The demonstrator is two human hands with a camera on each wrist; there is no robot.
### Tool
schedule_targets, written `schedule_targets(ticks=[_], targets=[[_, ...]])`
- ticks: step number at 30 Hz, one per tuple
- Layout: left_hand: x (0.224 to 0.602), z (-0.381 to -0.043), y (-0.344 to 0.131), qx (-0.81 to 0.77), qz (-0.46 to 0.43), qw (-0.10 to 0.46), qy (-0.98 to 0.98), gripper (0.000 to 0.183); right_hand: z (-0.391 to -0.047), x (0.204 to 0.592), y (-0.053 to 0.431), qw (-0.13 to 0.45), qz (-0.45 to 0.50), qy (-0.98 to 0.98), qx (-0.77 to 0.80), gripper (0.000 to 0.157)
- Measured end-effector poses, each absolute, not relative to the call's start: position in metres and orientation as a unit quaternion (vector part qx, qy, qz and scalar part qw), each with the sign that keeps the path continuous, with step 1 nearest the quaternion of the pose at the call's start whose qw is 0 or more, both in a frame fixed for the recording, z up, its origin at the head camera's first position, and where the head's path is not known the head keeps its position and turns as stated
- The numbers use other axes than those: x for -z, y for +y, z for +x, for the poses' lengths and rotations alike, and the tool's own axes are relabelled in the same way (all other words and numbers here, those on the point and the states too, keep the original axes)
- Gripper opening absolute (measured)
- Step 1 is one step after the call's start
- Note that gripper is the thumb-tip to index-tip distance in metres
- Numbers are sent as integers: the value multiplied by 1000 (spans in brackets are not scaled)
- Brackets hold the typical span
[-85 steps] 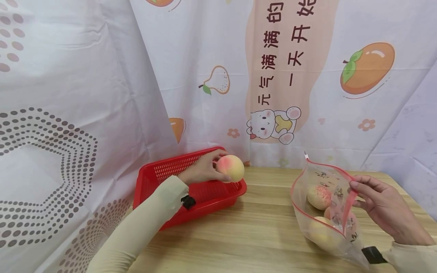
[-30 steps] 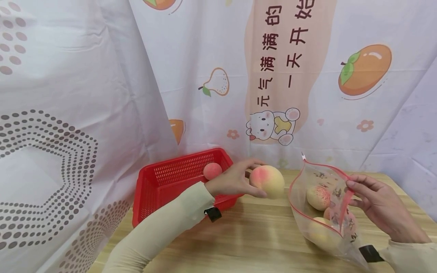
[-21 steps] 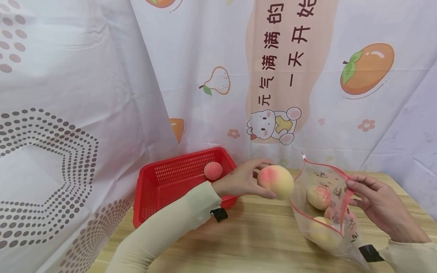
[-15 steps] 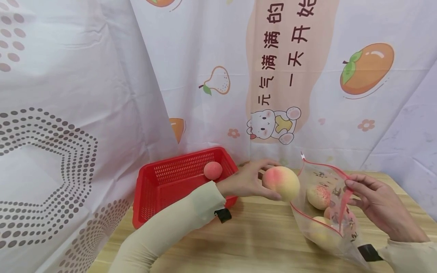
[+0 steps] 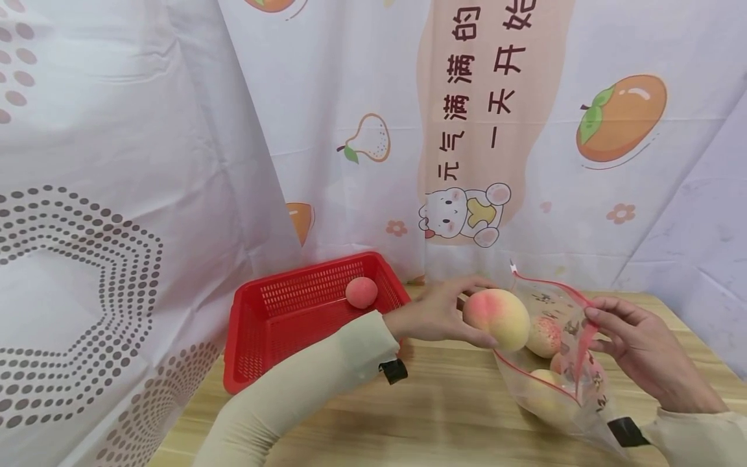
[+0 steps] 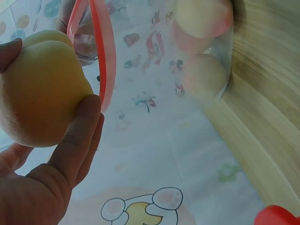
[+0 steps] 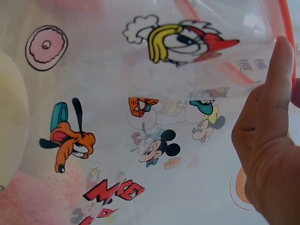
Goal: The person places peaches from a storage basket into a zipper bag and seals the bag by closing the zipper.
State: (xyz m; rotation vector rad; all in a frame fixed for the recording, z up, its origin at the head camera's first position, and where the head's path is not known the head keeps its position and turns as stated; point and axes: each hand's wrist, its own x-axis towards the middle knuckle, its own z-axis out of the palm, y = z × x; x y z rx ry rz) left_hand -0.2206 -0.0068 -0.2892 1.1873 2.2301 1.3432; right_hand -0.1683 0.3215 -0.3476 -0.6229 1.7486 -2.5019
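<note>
My left hand (image 5: 434, 312) holds a yellow peach (image 5: 497, 319) with a pink blush, at the mouth of a clear zip bag (image 5: 543, 378). In the left wrist view, fingers and thumb curl round the peach (image 6: 42, 91), beside the bag's red zip edge (image 6: 107, 56). My right hand (image 5: 648, 350) pinches the bag's red rim on the right, keeping the mouth spread. Through the film several peaches (image 5: 545, 337) show, lying inside the bag. In the right wrist view, the right hand (image 7: 272, 126) grips the rim beside film printed with cartoon figures.
A red plastic basket (image 5: 303, 288) stands at the left with one small pink peach (image 5: 362, 292) in it. Both stand on a wooden table (image 5: 420, 408). A printed cloth (image 5: 373, 194) hangs close behind, and another dotted cloth (image 5: 117, 194) is at the left.
My left hand has carried the peach rightward from over the red basket to the bag's mouth, uncovering the small pink peach in the basket. The right hand keeps its hold on the rim.
</note>
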Motion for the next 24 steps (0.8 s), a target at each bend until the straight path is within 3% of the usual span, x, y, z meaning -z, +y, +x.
schedule_targets(ticks=[13, 24], targets=[[287, -216, 7, -450, 408, 149, 780, 70, -168, 347, 317, 17, -203, 559, 804, 36], [278, -217, 11, -482, 371, 115, 786, 47, -167, 343, 314, 4, -197, 557, 807, 34]])
